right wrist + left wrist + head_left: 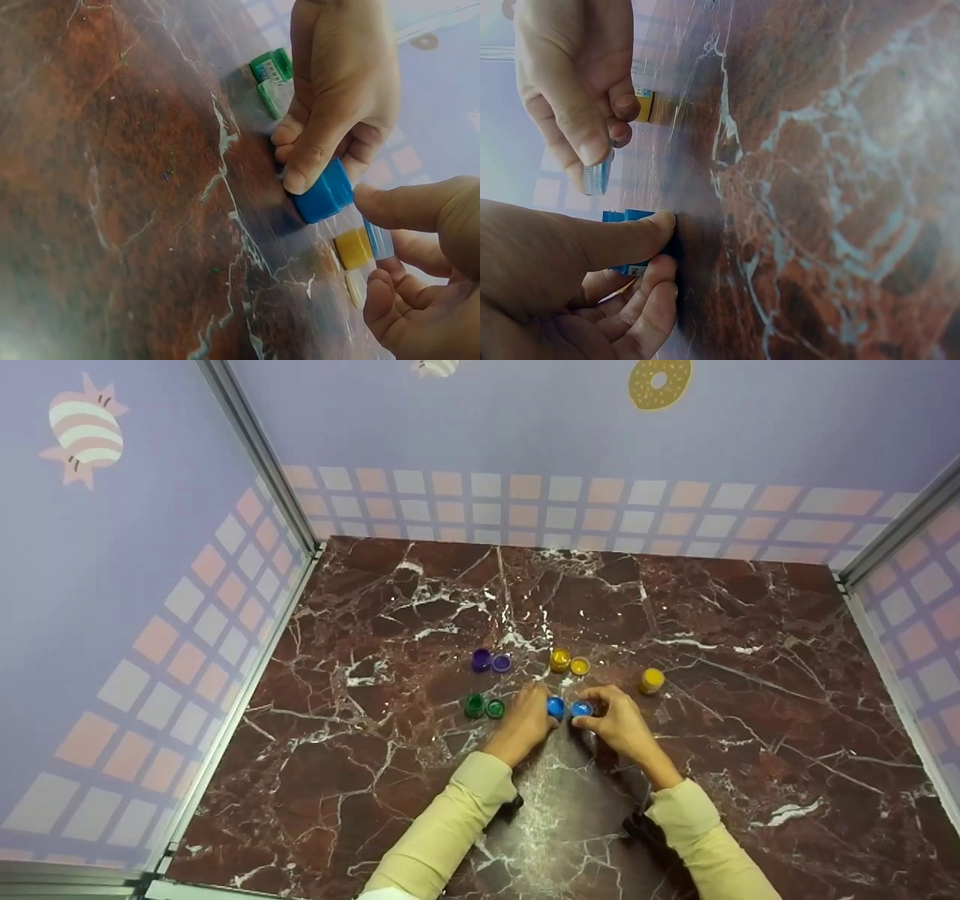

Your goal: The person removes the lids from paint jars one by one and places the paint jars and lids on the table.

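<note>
My left hand [528, 715] grips a small blue paint pot [555, 707], its thumb and fingers on the pot's sides. The pot is uncapped and stands upright on the table, as the right wrist view shows [322, 193]. Just to its right, my right hand [619, 723] pinches the pot's blue lid [582, 709] between thumb and fingers. In the left wrist view the lid [596, 176] is held apart from the pot, above the tabletop. Left of my left hand are an uncapped green pot [475, 705] and its lid [496, 709].
Farther back stand an uncapped purple pot [481, 660] with its lid [502, 663] and an uncapped yellow pot [560, 660] with its lid [580, 666]. Another yellow pot [652, 681] stands right of my right hand. Panel walls [480, 442] border the marbled table [360, 622].
</note>
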Available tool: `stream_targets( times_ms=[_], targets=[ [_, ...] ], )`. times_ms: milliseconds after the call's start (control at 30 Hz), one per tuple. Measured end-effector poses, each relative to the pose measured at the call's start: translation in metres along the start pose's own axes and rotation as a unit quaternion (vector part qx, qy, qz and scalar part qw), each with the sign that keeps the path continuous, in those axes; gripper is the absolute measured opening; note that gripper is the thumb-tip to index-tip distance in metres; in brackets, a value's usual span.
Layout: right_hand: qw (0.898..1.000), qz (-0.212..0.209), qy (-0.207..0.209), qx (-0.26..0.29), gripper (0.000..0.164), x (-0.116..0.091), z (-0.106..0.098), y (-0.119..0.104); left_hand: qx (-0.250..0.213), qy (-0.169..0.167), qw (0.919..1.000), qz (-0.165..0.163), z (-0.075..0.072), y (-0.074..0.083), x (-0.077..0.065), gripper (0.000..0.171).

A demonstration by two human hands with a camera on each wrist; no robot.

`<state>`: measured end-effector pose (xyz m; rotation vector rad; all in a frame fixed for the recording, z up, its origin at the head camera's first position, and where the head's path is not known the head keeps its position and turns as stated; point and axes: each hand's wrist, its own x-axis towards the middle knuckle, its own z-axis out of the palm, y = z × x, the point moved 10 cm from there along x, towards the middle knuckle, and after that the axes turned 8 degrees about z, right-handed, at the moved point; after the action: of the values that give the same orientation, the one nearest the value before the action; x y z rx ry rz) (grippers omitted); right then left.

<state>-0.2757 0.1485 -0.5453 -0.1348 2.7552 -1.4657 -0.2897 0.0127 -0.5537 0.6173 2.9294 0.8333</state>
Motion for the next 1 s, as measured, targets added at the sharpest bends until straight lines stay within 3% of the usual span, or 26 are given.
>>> stream_targets(
  times_ms=[1000],
  targets=[
    [0.998, -0.016, -0.003, -0.06, 0.037, 0.005, 0.018, 0.009, -0.001, 0.014, 0.9999, 0.006, -0.001, 0.001, -0.001, 0.036]
  ],
)
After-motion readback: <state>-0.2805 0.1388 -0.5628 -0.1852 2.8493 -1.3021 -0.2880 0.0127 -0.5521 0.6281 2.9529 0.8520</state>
